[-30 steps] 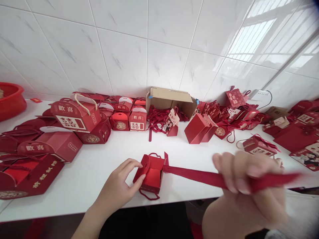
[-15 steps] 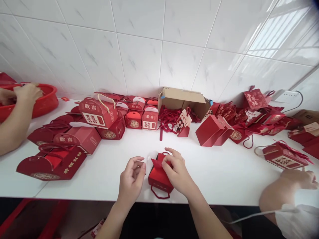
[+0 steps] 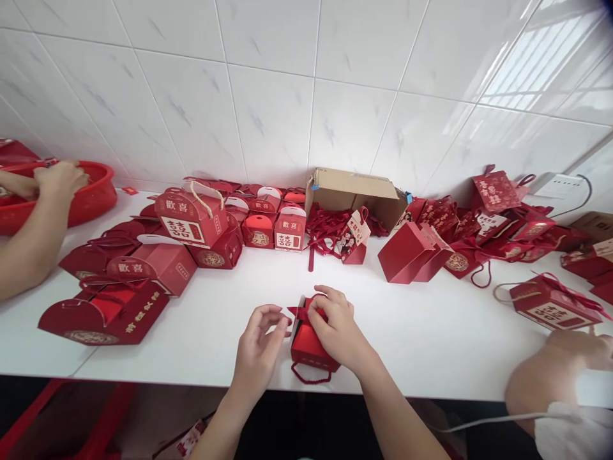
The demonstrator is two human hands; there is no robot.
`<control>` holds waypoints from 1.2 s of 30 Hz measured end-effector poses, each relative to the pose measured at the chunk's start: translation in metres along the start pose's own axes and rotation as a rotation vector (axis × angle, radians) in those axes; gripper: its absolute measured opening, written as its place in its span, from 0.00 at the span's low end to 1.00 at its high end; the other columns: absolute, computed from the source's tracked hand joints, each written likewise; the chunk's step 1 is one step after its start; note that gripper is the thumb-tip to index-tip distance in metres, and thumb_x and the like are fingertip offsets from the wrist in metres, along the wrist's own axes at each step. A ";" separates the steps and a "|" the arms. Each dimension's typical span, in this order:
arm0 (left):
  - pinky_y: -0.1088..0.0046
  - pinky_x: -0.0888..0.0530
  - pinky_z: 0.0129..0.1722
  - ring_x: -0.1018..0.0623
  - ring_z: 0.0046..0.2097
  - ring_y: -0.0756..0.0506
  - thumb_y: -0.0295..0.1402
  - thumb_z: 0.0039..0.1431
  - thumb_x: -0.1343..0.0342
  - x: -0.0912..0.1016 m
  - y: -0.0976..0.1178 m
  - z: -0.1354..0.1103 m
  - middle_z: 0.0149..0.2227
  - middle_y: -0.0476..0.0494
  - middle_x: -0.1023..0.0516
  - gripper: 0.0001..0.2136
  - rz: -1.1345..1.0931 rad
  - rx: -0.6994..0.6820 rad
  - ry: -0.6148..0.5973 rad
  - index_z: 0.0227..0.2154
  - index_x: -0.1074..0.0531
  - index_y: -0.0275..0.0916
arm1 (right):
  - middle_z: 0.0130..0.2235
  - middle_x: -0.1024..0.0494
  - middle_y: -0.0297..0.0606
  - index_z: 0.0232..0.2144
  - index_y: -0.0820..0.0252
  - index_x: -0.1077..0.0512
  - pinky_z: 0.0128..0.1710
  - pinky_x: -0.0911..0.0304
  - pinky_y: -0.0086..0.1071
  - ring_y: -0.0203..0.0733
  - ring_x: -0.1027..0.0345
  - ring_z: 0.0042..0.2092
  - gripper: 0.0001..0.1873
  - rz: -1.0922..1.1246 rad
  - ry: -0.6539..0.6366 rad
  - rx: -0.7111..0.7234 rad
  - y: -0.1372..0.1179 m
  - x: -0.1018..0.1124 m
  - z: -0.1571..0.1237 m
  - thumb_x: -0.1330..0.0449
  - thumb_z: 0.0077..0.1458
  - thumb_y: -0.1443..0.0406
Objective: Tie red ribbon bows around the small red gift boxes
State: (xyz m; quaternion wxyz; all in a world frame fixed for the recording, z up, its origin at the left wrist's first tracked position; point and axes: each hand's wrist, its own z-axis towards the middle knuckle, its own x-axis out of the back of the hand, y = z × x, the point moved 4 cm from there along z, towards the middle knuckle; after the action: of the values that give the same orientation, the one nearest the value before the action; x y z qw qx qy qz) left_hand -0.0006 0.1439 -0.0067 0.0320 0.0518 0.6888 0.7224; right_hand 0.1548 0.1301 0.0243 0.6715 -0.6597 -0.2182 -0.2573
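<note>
A small red gift box (image 3: pixel 309 348) stands near the front edge of the white table (image 3: pixel 431 338), a red cord loop hanging below it. My right hand (image 3: pixel 338 326) rests on the box's top, its fingers curled round the flaps and the red ribbon (image 3: pixel 294 312). My left hand (image 3: pixel 261 342) is just left of the box, thumb and fingers pinching the ribbon's free end.
Many red gift boxes (image 3: pixel 191 220) line the back and left. An open cardboard box (image 3: pixel 354 191) with red ribbons lies against the tiled wall. Other people's arms show: one hand at a red basin (image 3: pixel 90 195) far left, another arm (image 3: pixel 560 374) at lower right.
One second ago my right hand was pulling a long ribbon out to the right. It has since come onto the box top, and both hands now work the ribbon there. The view shifted left.
</note>
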 end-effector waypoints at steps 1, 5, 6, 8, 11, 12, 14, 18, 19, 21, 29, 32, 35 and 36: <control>0.71 0.26 0.37 0.25 0.40 0.45 0.44 0.58 0.48 0.000 0.000 0.005 0.34 0.46 0.27 0.12 0.006 0.019 -0.023 0.36 0.33 0.40 | 0.56 0.33 0.43 0.27 0.57 0.31 0.58 0.54 0.54 0.51 0.48 0.61 0.11 -0.006 -0.003 0.007 0.000 0.000 0.000 0.51 0.59 0.64; 0.71 0.28 0.38 0.28 0.37 0.47 0.44 0.59 0.50 -0.005 0.007 0.020 0.30 0.48 0.30 0.14 0.046 0.048 -0.162 0.27 0.32 0.39 | 0.55 0.32 0.44 0.28 0.57 0.30 0.56 0.52 0.56 0.55 0.48 0.61 0.10 -0.033 0.002 0.048 -0.001 0.000 0.001 0.50 0.59 0.65; 0.72 0.28 0.39 0.28 0.36 0.47 0.43 0.58 0.49 -0.006 0.008 0.022 0.30 0.48 0.30 0.13 0.053 0.039 -0.179 0.27 0.33 0.39 | 0.55 0.33 0.45 0.28 0.57 0.30 0.56 0.52 0.55 0.55 0.48 0.61 0.10 -0.040 0.004 0.059 -0.002 0.000 0.000 0.49 0.59 0.65; 0.71 0.28 0.39 0.28 0.35 0.47 0.42 0.56 0.47 -0.006 0.006 0.025 0.30 0.48 0.29 0.11 0.067 0.027 -0.184 0.27 0.32 0.39 | 0.56 0.33 0.46 0.29 0.57 0.30 0.57 0.51 0.55 0.55 0.47 0.61 0.10 -0.051 0.008 0.076 -0.003 0.001 -0.001 0.49 0.59 0.64; 0.70 0.27 0.37 0.25 0.34 0.46 0.44 0.57 0.50 0.002 -0.007 0.027 0.32 0.46 0.26 0.13 0.187 0.040 -0.160 0.31 0.31 0.39 | 0.56 0.33 0.47 0.33 0.57 0.29 0.58 0.53 0.56 0.54 0.48 0.62 0.11 -0.029 0.047 0.081 -0.003 0.008 -0.005 0.49 0.61 0.61; 0.69 0.27 0.38 0.24 0.35 0.45 0.45 0.57 0.52 0.008 -0.012 0.029 0.33 0.45 0.25 0.14 0.275 0.040 -0.136 0.32 0.30 0.39 | 0.56 0.34 0.48 0.35 0.57 0.29 0.59 0.53 0.56 0.54 0.49 0.63 0.11 -0.009 0.078 0.076 0.000 0.012 -0.007 0.50 0.62 0.60; 0.65 0.27 0.42 0.24 0.40 0.42 0.46 0.56 0.52 0.026 -0.024 0.033 0.36 0.43 0.23 0.15 0.478 0.028 -0.059 0.30 0.29 0.40 | 0.56 0.35 0.47 0.40 0.56 0.30 0.60 0.52 0.55 0.53 0.49 0.63 0.12 0.046 0.167 0.059 0.009 0.024 -0.013 0.50 0.62 0.58; 0.41 0.37 0.48 0.29 0.46 0.27 0.42 0.47 0.46 0.073 -0.040 0.040 0.37 0.33 0.24 0.11 0.730 0.064 0.102 0.22 0.28 0.39 | 0.56 0.34 0.45 0.43 0.55 0.31 0.57 0.44 0.50 0.50 0.42 0.60 0.13 0.169 0.305 0.032 0.042 0.047 -0.029 0.50 0.63 0.57; 0.36 0.40 0.47 0.31 0.48 0.23 0.41 0.47 0.46 0.085 -0.041 0.040 0.38 0.30 0.25 0.10 0.800 0.077 0.153 0.22 0.28 0.39 | 0.55 0.32 0.45 0.43 0.54 0.30 0.56 0.42 0.48 0.49 0.40 0.59 0.13 0.196 0.308 0.024 0.050 0.049 -0.033 0.50 0.63 0.56; 0.33 0.41 0.45 0.34 0.50 0.19 0.40 0.49 0.47 0.102 -0.040 0.042 0.41 0.27 0.26 0.11 0.971 0.091 0.273 0.26 0.26 0.38 | 0.53 0.30 0.44 0.43 0.54 0.30 0.55 0.40 0.47 0.48 0.38 0.57 0.13 0.240 0.291 0.007 0.064 0.048 -0.041 0.49 0.63 0.56; 0.65 0.28 0.45 0.25 0.45 0.40 0.46 0.57 0.50 0.015 -0.013 0.043 0.41 0.42 0.25 0.14 0.302 -0.042 -0.184 0.35 0.30 0.42 | 0.47 0.27 0.42 0.45 0.56 0.33 0.47 0.35 0.40 0.42 0.29 0.42 0.16 0.407 0.218 -0.032 0.069 0.018 -0.045 0.44 0.59 0.55; 0.73 0.28 0.32 0.27 0.34 0.46 0.45 0.58 0.50 -0.021 -0.006 0.037 0.32 0.49 0.28 0.11 0.231 -0.012 -0.375 0.31 0.33 0.43 | 0.34 0.28 0.35 0.37 0.58 0.33 0.34 0.36 0.33 0.35 0.36 0.29 0.16 0.515 0.174 -0.108 0.079 0.013 -0.040 0.41 0.56 0.52; 0.74 0.33 0.26 0.33 0.27 0.49 0.44 0.59 0.49 -0.028 -0.009 0.031 0.25 0.52 0.34 0.13 0.223 0.021 -0.461 0.25 0.37 0.42 | 0.24 0.35 0.29 0.29 0.60 0.33 0.27 0.44 0.29 0.34 0.42 0.26 0.19 0.588 0.058 -0.139 0.092 0.014 -0.034 0.40 0.53 0.49; 0.74 0.34 0.25 0.35 0.25 0.50 0.44 0.59 0.50 -0.026 -0.011 0.031 0.23 0.52 0.36 0.14 0.223 0.032 -0.479 0.23 0.38 0.42 | 0.23 0.37 0.29 0.27 0.60 0.33 0.26 0.46 0.29 0.33 0.44 0.25 0.20 0.594 0.028 -0.153 0.097 0.015 -0.033 0.40 0.52 0.48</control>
State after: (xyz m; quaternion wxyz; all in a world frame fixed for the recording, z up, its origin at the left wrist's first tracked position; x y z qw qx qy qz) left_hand 0.0282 0.1719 -0.0172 0.1137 0.2973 0.6631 0.6775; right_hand 0.2266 0.0959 -0.0423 0.6689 -0.7395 0.0135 -0.0747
